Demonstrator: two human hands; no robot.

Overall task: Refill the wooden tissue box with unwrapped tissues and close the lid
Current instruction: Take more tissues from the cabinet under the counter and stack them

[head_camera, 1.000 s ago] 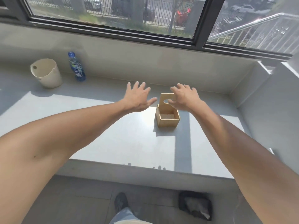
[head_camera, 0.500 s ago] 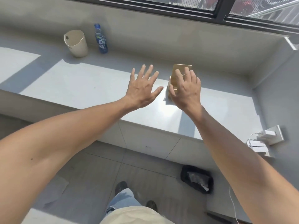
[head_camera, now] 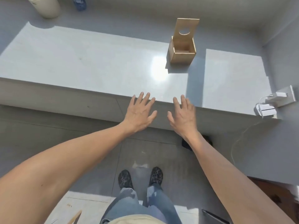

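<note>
Head view: wooden tissue box [head_camera: 182, 51] on worktop [head_camera: 97, 62], lid [head_camera: 186, 29] upright behind it, interior looks bare. Left hand [head_camera: 140, 113], right hand [head_camera: 183, 116] well short of box, grips spread wide, nothing held. Bottle [head_camera: 79, 3] far left of box; label unreadable.

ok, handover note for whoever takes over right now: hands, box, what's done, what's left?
Left hand: open, empty, above the ledge's front edge.
Right hand: open, empty, beside the left.
Wooden tissue box: on the ledge, beyond both hands, untouched. Lid stands upright and open; the inside looks empty.
Done: box opened.
Left: no tissues in view; find and unwrap them, fill the box, close the lid.
</note>
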